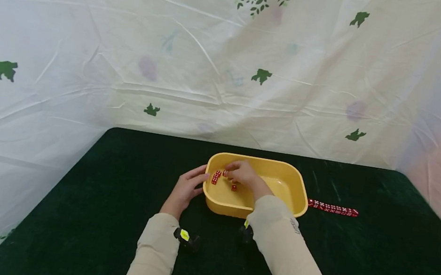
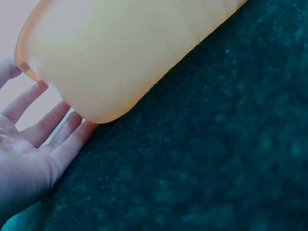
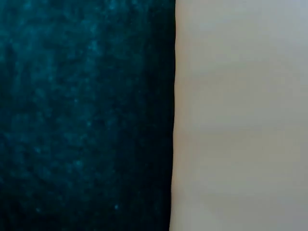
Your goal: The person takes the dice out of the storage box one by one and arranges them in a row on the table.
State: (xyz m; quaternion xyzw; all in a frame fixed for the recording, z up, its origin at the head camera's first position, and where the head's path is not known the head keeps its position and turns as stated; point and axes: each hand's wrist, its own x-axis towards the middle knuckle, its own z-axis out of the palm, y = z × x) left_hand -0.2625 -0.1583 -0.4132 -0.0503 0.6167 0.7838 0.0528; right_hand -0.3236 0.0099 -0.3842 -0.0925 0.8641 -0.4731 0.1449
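Note:
A yellow plastic basin [image 1: 300,202] stands on the dark green tablecloth [image 1: 109,197]. My left hand [image 1: 189,187] lies flat against the basin's left outer wall, fingers straight; the left wrist view shows those fingers [image 2: 53,130] touching the basin [image 2: 125,53]. My right hand [image 1: 242,173] reaches down inside the basin, fingers curled, and pinches a small red die at its fingertips. A short row of red dice [image 1: 216,177] and a single red die [image 1: 234,187] lie on the basin floor beside it. The right wrist view shows only green cloth [image 3: 86,115] and a pale surface.
A long row of red dice [image 1: 333,208] lies on the cloth just right of the basin. A leaf-printed sheet [image 1: 215,60] walls in the table at the back and both sides. Small black cameras [image 1: 187,238] sit on both wrists.

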